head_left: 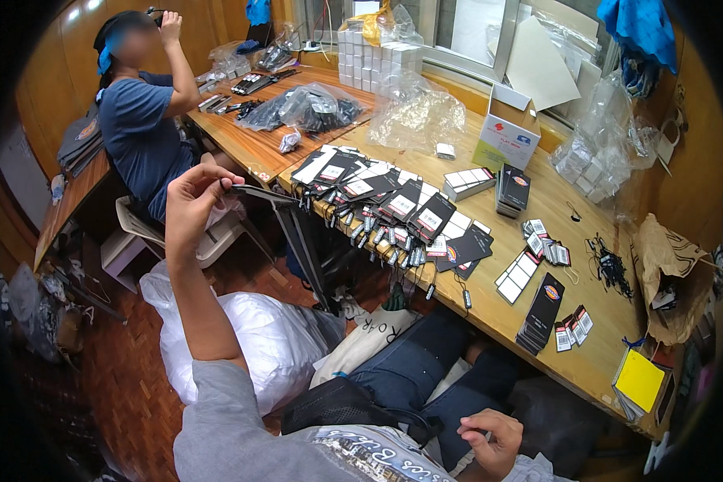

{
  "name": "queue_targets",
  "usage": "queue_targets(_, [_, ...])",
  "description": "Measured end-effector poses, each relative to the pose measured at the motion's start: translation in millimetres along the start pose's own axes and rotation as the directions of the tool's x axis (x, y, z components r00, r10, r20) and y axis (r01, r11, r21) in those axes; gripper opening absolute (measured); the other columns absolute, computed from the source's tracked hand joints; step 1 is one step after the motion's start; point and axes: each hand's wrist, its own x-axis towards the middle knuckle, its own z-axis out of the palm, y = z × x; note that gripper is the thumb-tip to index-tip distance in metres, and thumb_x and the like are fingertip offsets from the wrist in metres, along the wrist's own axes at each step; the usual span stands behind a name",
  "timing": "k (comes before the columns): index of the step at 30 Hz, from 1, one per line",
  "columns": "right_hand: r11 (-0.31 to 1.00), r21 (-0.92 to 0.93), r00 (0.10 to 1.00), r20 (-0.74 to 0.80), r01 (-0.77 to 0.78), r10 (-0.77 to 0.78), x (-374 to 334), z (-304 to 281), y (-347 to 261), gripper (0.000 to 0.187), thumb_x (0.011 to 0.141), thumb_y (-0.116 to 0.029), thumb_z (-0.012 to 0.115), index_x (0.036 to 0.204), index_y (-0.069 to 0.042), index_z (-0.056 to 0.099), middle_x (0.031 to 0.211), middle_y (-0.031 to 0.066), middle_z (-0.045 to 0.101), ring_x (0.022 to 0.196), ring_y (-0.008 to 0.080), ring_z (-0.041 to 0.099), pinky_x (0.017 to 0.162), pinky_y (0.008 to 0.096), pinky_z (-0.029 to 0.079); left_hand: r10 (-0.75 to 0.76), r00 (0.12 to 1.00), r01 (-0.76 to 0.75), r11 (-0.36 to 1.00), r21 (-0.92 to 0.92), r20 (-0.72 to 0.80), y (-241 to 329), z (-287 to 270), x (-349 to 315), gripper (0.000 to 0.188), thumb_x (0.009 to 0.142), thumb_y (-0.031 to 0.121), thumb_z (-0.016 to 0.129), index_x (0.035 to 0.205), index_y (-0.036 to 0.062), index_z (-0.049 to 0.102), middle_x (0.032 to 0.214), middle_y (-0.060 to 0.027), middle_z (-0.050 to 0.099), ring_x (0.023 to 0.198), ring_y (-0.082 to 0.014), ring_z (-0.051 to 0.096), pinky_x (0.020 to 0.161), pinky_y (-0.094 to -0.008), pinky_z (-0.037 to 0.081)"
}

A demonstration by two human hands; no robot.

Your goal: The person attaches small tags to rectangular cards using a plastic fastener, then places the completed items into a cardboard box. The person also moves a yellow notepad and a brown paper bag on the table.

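Observation:
Raised over the table's left front edge, my left hand (pixel 194 201) pinches a black hang tag (pixel 257 191) between thumb and fingers. The tag is seen nearly edge-on. My right hand (pixel 494 442) hovers above my lap, fingers loosely curled and apart from the thumb, with nothing visible in it. In front of me a wide spread of black hang tags (pixel 406 197) with white labels overlaps along the table's edge. Their black strings and small fasteners hang over that edge.
On the table (pixel 490 309) stand tag stacks (pixel 540 313), loose label cards (pixel 574 328), a pile of black strings (pixel 606 269), a carton (pixel 508 132) and a brown paper bag (pixel 673 281). A co-worker (pixel 140 112) sits at the far left. A white plastic sack (pixel 249 341) lies on the floor.

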Motion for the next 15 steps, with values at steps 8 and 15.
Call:
queue_targets(8, [1.000,-0.018,1.000,-0.022,0.003,-0.003,-2,1,1,0.012,0.069,0.001,0.060,0.079,0.003,0.055,0.065,0.0138,0.056,0.058,0.0234,0.056,0.054,0.0272,0.043,0.031,0.998,-0.033,0.999,0.031,0.049,14,5,8,0.007,0.076,-0.001,0.052,0.078,-0.0024,0.058,0.078,-0.0081,0.062,0.067,-0.0072,0.054,0.057,-0.0161,0.039])
queue_targets(15, [0.999,0.028,0.993,-0.121,0.023,-0.020,-9,14,24,0.011,0.065,-0.005,0.064,0.071,0.002,0.058,0.058,0.0103,0.058,0.051,0.0162,0.056,0.048,0.0212,0.042,0.068,0.994,-0.080,0.985,-0.154,-0.082,-47,41,57,0.011,0.076,-0.001,0.052,0.083,-0.0061,0.058,0.087,-0.0109,0.061,0.077,-0.0099,0.054,0.071,-0.0199,0.042])
